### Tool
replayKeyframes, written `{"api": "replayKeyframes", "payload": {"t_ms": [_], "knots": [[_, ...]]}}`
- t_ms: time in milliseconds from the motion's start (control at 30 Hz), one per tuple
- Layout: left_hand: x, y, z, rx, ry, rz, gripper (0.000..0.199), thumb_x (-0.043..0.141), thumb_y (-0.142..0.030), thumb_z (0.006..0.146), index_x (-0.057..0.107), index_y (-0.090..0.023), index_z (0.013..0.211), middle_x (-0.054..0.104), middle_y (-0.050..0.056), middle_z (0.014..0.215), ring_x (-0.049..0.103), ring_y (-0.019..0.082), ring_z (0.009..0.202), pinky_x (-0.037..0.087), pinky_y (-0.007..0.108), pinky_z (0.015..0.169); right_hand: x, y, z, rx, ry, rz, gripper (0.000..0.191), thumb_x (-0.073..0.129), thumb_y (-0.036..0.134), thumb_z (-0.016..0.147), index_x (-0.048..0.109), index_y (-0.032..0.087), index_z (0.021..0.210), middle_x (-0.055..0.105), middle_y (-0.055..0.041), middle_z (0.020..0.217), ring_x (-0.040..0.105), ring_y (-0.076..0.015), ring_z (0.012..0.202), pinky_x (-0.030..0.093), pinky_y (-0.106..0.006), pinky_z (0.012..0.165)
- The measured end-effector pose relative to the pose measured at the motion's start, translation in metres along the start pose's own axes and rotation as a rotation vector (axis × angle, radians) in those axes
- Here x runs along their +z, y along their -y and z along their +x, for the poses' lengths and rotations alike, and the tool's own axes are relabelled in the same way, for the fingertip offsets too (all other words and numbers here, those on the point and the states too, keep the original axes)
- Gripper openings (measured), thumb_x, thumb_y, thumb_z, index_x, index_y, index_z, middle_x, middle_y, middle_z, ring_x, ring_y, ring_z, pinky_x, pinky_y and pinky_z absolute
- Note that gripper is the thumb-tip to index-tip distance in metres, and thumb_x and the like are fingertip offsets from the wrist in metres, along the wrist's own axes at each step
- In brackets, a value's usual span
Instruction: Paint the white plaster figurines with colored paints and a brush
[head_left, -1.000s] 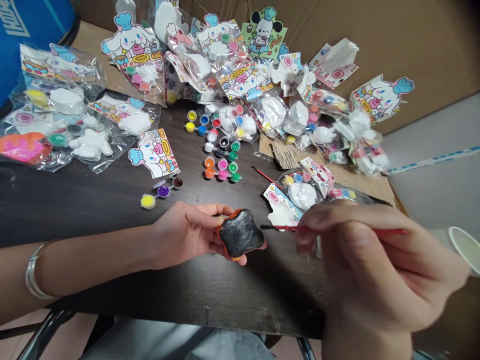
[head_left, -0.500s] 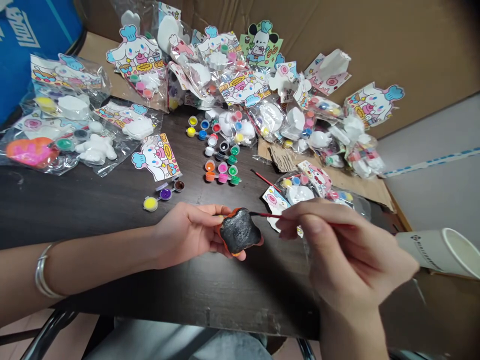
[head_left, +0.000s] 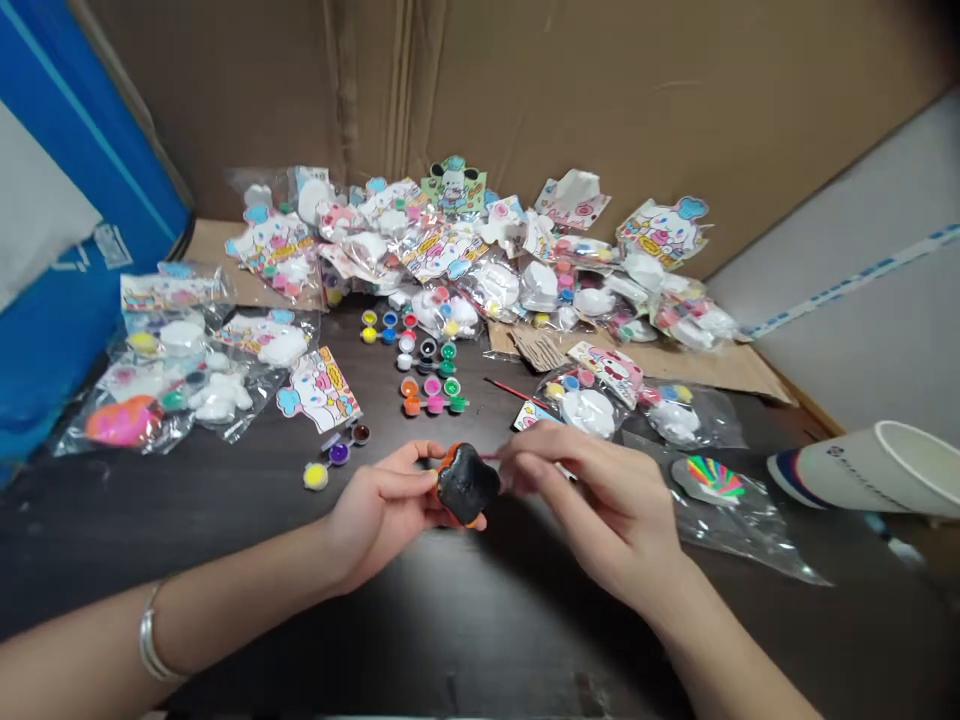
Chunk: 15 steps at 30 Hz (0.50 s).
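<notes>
Black-painted shape [head_left: 465,484] lies cupped in the left hand [head_left: 382,510], fingers curled round it; the right hand [head_left: 581,510] pinches a thin brush [head_left: 489,457] at its orange edge.

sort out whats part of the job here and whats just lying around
In use: left hand gripping a black-painted figure with an orange edge; right hand pinching a thin paintbrush at its edge.

Lying about: paint pots, a red-handled brush, a paper cup, bagged white figures.
</notes>
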<state>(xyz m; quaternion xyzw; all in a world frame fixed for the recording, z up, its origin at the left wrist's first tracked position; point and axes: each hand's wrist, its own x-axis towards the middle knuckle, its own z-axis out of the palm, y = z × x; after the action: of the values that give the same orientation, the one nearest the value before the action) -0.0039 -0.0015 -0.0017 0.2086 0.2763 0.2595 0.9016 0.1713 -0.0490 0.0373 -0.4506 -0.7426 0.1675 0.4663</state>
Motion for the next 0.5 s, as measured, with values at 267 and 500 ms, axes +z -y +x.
{"api": "replayKeyframes", "payload": {"t_ms": [267,500], "knots": [[0.006,-0.005,-0.001,0.108,-0.095,0.078,0.011,0.056,-0.011,0.074,0.055,-0.013,0.085,0.069,0.009,0.077,0.062,0.021,0.067,0.041,0.035,0.071,0.004,-0.005,0.006,0.08,0.042,0.164,0.017,0.048,0.012,0.09,0.06,0.017,0.078,0.062,-0.0001,0.067,0.057,-0.0086,0.056,0.047,-0.019,0.054],[0.005,-0.008,0.003,0.065,-0.123,0.012,0.011,0.054,-0.01,0.075,0.06,-0.01,0.084,0.069,0.012,0.081,0.062,0.022,0.071,0.042,0.035,0.071,0.011,-0.011,0.005,0.224,-0.059,0.345,0.017,0.049,0.017,0.091,0.063,0.018,0.081,0.064,-0.0004,0.068,0.06,-0.0095,0.055,0.049,-0.019,0.051]]}}
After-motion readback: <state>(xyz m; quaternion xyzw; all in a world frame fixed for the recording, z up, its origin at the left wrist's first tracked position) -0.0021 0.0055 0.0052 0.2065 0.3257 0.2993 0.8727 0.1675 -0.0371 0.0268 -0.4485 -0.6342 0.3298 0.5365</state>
